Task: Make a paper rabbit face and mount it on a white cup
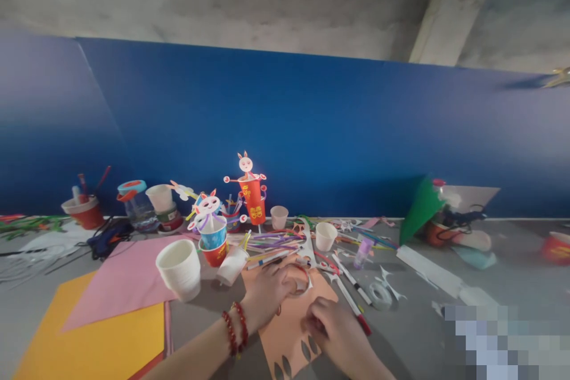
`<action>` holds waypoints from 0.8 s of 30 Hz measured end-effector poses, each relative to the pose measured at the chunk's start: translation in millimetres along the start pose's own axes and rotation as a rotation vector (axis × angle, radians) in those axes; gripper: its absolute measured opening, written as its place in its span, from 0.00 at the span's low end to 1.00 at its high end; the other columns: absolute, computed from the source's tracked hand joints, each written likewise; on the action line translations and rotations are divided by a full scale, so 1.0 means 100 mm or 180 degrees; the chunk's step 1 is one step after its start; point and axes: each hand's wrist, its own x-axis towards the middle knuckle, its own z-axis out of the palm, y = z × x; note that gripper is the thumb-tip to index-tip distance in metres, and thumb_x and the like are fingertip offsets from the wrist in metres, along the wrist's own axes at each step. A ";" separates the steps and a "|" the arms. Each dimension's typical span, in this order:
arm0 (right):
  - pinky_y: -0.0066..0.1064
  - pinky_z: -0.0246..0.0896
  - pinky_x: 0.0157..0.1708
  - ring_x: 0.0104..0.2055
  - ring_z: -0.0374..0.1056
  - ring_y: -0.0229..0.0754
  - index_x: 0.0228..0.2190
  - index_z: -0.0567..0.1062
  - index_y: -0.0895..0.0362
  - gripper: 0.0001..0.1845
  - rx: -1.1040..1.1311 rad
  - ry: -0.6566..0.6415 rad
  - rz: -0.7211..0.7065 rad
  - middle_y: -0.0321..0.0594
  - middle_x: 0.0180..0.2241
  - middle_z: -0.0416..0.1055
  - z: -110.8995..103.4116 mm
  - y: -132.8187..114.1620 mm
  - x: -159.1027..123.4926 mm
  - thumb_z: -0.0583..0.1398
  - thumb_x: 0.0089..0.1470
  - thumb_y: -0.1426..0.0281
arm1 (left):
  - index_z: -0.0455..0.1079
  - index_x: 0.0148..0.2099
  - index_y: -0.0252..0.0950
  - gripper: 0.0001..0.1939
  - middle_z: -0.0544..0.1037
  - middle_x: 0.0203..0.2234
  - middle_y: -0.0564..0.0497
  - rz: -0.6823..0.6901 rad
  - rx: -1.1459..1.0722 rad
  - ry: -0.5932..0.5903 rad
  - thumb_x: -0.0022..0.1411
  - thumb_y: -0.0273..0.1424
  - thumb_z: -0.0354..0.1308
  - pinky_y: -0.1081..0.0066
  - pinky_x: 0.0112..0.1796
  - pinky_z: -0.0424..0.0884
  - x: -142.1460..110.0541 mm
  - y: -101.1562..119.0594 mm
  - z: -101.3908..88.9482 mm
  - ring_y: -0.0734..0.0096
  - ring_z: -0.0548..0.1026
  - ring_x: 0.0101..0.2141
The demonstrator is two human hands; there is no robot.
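A sheet of peach-orange paper (285, 338) with several leaf-shaped holes and a larger rounded cut-out lies before me. My left hand (269, 288), with red bead bracelets (236, 329) at its wrist, rests over the paper's upper part, fingers stretched out beside the round cut-out. On the sheet's right edge my right hand (329, 323) is curled closed; whatever its fingers hold, if anything, is hidden. Right of the hands lie a red-capped marker (356, 309), a black-and-white marker (351, 279) and a roll of clear tape (380, 295).
White paper cups (179, 270) stand left. Rabbit-faced cup figures, one on a red cup (253, 199), one on a blue cup (214, 236), stand behind. Pink paper (129, 273) and yellow paper (111, 338) lie left. A glue stick (363, 252) stands right; a blue panel (312, 130) rises behind.
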 end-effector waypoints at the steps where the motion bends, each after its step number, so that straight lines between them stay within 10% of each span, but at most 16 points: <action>1: 0.27 0.56 0.34 0.36 0.71 0.42 0.29 0.74 0.55 0.08 0.0003 0.0000 -0.0028 0.38 0.33 0.75 0.02 0.01 -0.01 0.57 0.55 0.77 | 0.77 0.40 0.42 0.14 0.77 0.46 0.49 0.0012 -0.0011 0.0039 0.54 0.20 0.60 0.59 0.49 0.66 0.03 -0.01 0.03 0.54 0.72 0.47; 12: 0.28 0.58 0.33 0.34 0.71 0.42 0.26 0.71 0.54 0.09 0.0207 0.0000 -0.0269 0.38 0.30 0.74 0.11 0.19 -0.04 0.56 0.56 0.75 | 0.75 0.39 0.41 0.09 0.78 0.43 0.48 0.0006 0.0042 0.0482 0.61 0.24 0.55 0.61 0.48 0.69 -0.24 0.10 -0.22 0.57 0.74 0.45; 18: 0.28 0.58 0.32 0.32 0.70 0.41 0.26 0.70 0.55 0.09 0.0209 0.0208 -0.0271 0.37 0.29 0.72 0.01 0.20 -0.06 0.55 0.56 0.75 | 0.70 0.51 0.37 0.14 0.74 0.50 0.42 -0.0999 0.0714 0.1543 0.68 0.29 0.48 0.57 0.44 0.73 -0.65 -0.24 -0.47 0.51 0.74 0.47; 24: 0.29 0.59 0.34 0.34 0.70 0.42 0.26 0.71 0.54 0.08 0.0256 0.0179 -0.0334 0.37 0.30 0.73 -0.02 0.15 -0.08 0.55 0.55 0.76 | 0.64 0.61 0.35 0.24 0.70 0.57 0.39 -0.1459 0.1439 0.1233 0.62 0.24 0.54 0.57 0.43 0.74 -0.65 -0.36 -0.30 0.48 0.72 0.53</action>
